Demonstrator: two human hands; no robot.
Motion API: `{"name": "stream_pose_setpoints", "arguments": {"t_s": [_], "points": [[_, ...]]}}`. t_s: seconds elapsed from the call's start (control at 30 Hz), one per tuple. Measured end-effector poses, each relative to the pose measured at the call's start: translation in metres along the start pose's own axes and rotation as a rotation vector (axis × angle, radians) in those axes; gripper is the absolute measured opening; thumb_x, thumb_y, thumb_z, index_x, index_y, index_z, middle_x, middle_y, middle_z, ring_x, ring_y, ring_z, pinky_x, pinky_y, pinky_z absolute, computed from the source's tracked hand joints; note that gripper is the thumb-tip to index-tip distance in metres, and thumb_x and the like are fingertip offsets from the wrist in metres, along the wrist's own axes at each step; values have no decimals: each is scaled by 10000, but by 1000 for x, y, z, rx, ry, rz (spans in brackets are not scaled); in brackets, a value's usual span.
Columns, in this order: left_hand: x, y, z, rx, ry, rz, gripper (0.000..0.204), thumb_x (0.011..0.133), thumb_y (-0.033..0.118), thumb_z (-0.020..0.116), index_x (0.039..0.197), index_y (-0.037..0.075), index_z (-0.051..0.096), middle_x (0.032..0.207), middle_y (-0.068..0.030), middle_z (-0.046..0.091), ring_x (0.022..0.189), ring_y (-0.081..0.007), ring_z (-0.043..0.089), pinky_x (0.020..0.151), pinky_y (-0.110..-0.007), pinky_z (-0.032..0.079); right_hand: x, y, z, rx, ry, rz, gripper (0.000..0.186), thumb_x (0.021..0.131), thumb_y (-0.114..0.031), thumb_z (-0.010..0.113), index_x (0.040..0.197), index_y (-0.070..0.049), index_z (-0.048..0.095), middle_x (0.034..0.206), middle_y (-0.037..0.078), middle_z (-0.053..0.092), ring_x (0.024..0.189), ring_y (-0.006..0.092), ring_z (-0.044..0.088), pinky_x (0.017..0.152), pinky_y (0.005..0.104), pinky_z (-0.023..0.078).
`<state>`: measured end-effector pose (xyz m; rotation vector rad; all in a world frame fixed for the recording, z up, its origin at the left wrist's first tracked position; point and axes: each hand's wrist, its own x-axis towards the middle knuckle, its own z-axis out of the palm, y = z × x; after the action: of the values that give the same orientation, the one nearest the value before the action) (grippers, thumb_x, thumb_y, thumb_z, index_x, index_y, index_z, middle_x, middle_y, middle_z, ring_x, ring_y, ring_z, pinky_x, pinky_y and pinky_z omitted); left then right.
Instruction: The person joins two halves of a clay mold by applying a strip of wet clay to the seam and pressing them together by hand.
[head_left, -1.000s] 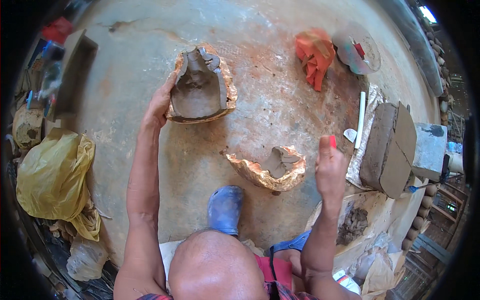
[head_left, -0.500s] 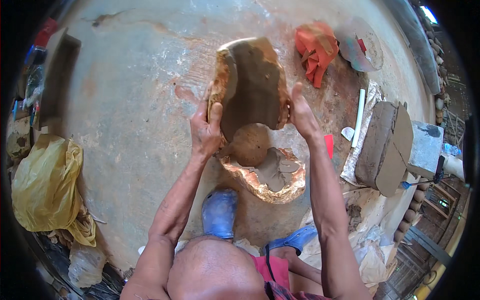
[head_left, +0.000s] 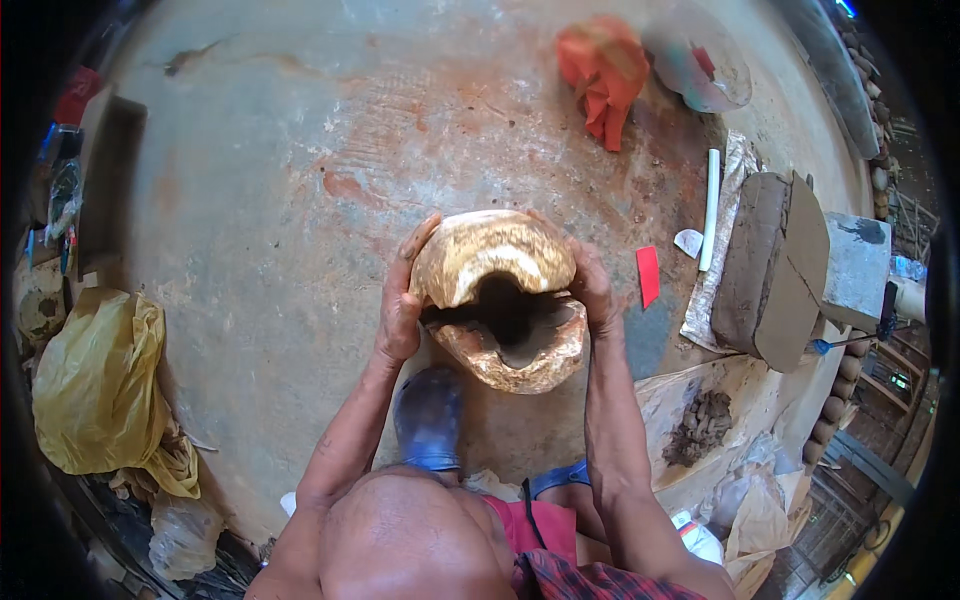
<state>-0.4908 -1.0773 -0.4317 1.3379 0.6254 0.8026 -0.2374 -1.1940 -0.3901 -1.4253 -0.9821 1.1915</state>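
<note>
A mottled cream-and-brown mould half [head_left: 490, 245] is tipped over the lower mould half [head_left: 545, 362] in front of me. Their rims come close at the sides, and a dark gap opens between them at the near end. My left hand [head_left: 403, 305] wraps the left side of the upper half, thumb toward me. Along the right side, my right hand [head_left: 594, 285] grips it, with some fingers hidden behind. The clay lining is mostly lost in the dark hollow. I cannot tell whether the rims touch all round.
Right of the mould lie a red strip [head_left: 648, 277], a white tube [head_left: 711, 210], a large clay block [head_left: 755, 270] and clay scraps [head_left: 703, 430]. An orange-red cloth [head_left: 603, 75] is farther off. A yellow plastic bag [head_left: 100, 385] sits left. My blue clog [head_left: 428, 415] is near the mould.
Both hands have brought the upper mould half down and toward me, turning its clay-lined hollow over onto the lower half. The round brown ball seen between them is now hidden.
</note>
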Motion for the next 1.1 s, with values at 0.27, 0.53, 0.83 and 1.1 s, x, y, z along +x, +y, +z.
{"name": "stream_pose_setpoints", "arguments": {"t_s": [0.27,0.53,0.83,1.1], "points": [[-11,-18,2,103,-54,71,1101,895,882,463,1568,11,463,1634,-216,434,1585,-374,278,1293,-528,188,-16,1,7,137,111,74,620,1024,-363,499,1466,64,580,1537,187,583,1484,292,474,1256,371,285],[-18,-6,1,162,-111,101,1200,822,927,518,1593,12,424,1657,-225,388,1586,-385,266,1288,-541,201,-31,15,16,151,190,-46,596,1036,-362,503,1461,46,595,1544,186,574,1500,293,455,1275,398,269],[-30,5,37,215,116,293,1328,695,978,624,1566,-8,444,1575,-249,472,1496,-411,413,1242,-563,309,-19,4,32,71,292,-310,846,1076,-629,341,1371,105,641,1477,271,598,1457,403,483,1247,463,308],[-29,-7,25,275,74,369,1413,623,985,674,1561,-37,407,1579,-244,442,1450,-370,470,1219,-519,393,-18,6,46,295,280,-219,1139,969,-876,248,1392,118,606,1477,264,591,1384,343,559,1203,447,397]]}}
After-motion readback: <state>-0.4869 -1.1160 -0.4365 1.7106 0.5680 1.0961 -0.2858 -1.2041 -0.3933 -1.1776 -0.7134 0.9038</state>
